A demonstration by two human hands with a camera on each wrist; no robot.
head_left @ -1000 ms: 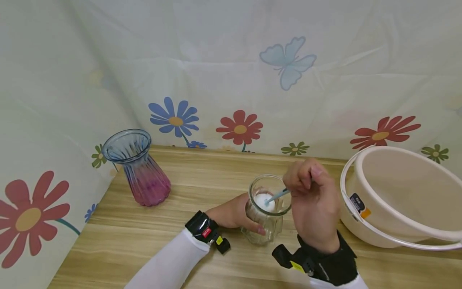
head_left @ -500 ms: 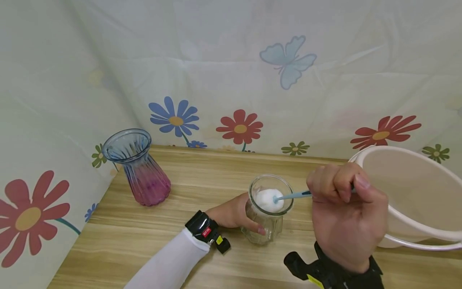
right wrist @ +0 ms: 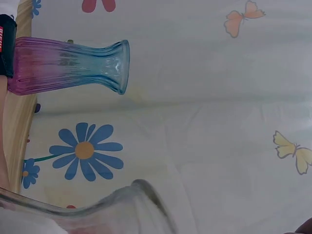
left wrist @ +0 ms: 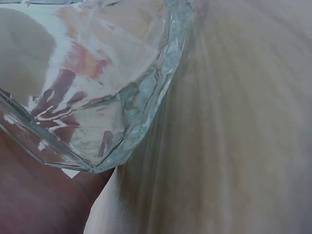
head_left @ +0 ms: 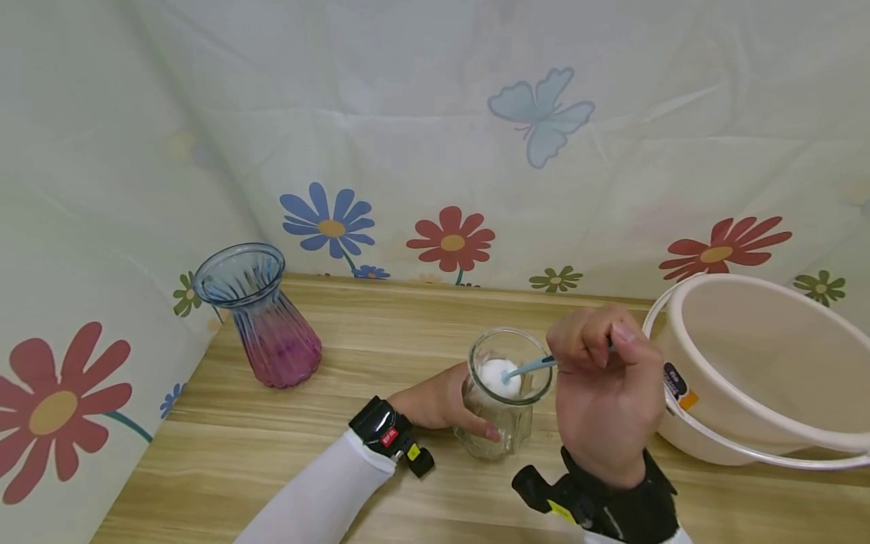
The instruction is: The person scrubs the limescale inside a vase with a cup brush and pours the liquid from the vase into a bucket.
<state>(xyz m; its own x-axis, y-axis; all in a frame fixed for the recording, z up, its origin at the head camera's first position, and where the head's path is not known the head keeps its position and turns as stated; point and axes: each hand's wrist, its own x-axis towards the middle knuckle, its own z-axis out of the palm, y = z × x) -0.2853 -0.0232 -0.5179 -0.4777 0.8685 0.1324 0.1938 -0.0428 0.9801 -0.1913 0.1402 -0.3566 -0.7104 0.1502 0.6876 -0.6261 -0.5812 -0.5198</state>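
In the head view my left hand (head_left: 445, 400) grips a clear glass vase (head_left: 492, 444) that leans on the table, its mouth tipped away from me. Inside the vase is the white head of a sponge bottle brush (head_left: 500, 378). Its light blue handle (head_left: 533, 367) comes out over the right side of the rim, and my right hand (head_left: 606, 397) holds the far end in curled fingers. Up close in the left wrist view, the thick faceted glass (left wrist: 146, 105) lies against my hand. The right wrist view catches the vase's rim (right wrist: 119, 195) along the bottom edge.
A ribbed vase (head_left: 275, 332), blue at the top and pink below, stands at the back left of the wooden table (head_left: 381, 317). To the right is a beige bucket (head_left: 696, 415) with a white handle. A flower-printed sheet (head_left: 408, 136) hangs behind.
My right hand swings right, drawing the sponge up toward the rim, then comes back left with the sponge lower in the vase. My left hand and the vase stay in place.
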